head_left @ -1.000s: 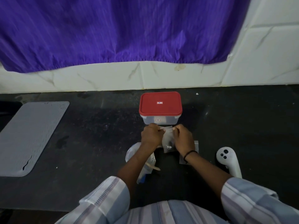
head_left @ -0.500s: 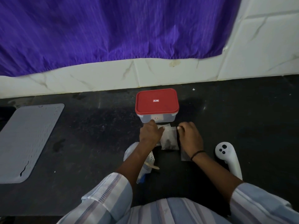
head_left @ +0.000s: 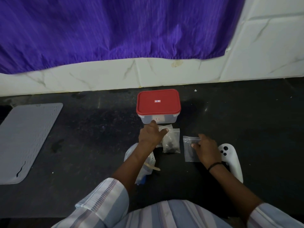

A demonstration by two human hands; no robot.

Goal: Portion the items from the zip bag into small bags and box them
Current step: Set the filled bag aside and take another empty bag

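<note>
On the dark counter (head_left: 246, 112), near the tiled wall, sits the box (head_left: 158, 120) with its red lid (head_left: 158, 102) shut. My left hand (head_left: 150, 137) reaches toward its front wall; fingers stretched and relaxed, thumb out to the right, holding nothing that I can see. Whether the fingertips touch the box, I cannot tell.

Just right of that hand lies a filled small bag (head_left: 171, 142), flat, dark contents gathered in its lower half. Another small bag (head_left: 165, 126) peeks out behind it, partly under my fingers.

Further right, apart from those, an empty bag (head_left: 189, 150) lies flat. My right hand (head_left: 205, 150) rests on it, fingers fairly straight, thumb tip pressing the plastic; no pinch visible. Black band on that wrist.

Under my left forearm lies the zip bag (head_left: 144, 165), crumpled, with a pale wooden stick (head_left: 152, 167) poking out rightward.

White controller (head_left: 232, 160) lies just right of my right hand. Grey mat (head_left: 28, 139) sits well off left. Purple cloth (head_left: 115, 27) hangs over the wall behind.
</note>
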